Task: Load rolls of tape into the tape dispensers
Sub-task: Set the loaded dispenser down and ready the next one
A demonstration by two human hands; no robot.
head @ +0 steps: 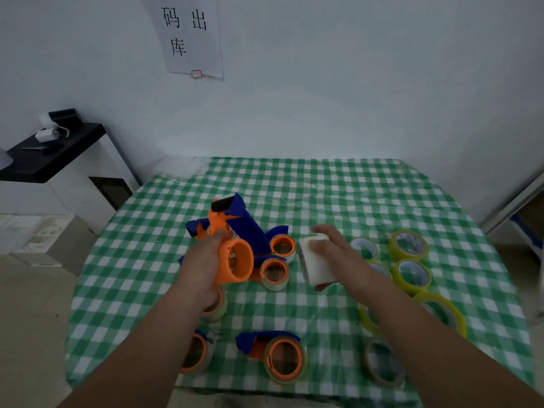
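Note:
My left hand (203,260) grips an orange and blue tape dispenser (235,254) above the table, its empty orange hub facing right. Beside it my right hand (332,254) holds a white roll of tape (316,265) edge-on, a short gap from the hub. Behind the held dispenser lie two more dispensers with tape on their orange hubs (282,245) (275,272). A loaded dispenser (282,356) lies near the front edge, and another (195,353) shows partly under my left forearm.
Several yellow tape rolls (412,275) and a brownish roll (382,363) lie on the right of the green checked tablecloth (323,195). A dark-topped white cabinet (59,160) stands at the left. The wall is close behind the table.

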